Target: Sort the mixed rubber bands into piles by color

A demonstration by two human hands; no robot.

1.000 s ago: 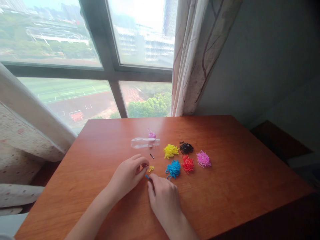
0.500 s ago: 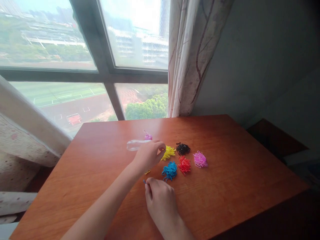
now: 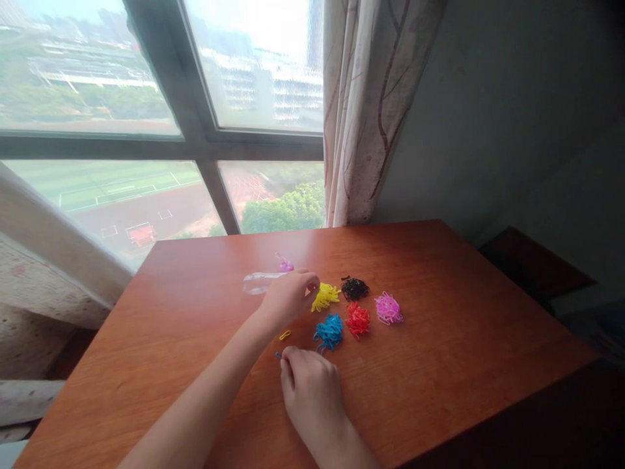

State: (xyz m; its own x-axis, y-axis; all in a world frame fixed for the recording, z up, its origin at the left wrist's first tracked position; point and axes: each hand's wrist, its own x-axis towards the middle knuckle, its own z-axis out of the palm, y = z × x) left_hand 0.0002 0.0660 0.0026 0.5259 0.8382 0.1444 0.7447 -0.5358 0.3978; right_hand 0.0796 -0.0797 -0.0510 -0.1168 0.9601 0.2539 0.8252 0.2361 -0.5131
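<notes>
My left hand [image 3: 288, 296] reaches forward over the wooden table [image 3: 439, 365], its fingers curled and pinched at the edge of the yellow pile of small rubber bands [image 3: 326, 296]. What the pinch holds is hidden. My right hand [image 3: 310, 391] rests on the table nearer me, its fingertips pressed on a small blue band [image 3: 278, 355]. A single yellow band [image 3: 285, 335] lies loose between the two hands. Blue [image 3: 329, 330], red [image 3: 358, 320], pink [image 3: 388, 309] and black [image 3: 354, 287] piles lie to the right of my left hand.
A clear plastic tube-like piece [image 3: 258, 282] with a pink part [image 3: 285, 264] lies just behind my left hand. A window and a patterned curtain [image 3: 364, 111] stand beyond the table's far edge. A dark low surface [image 3: 532, 260] sits to the right.
My left hand has left the spot by the loose yellow band and reached forward to the yellow pile. My right hand has stayed on the blue band. The camera shifted slightly right.
</notes>
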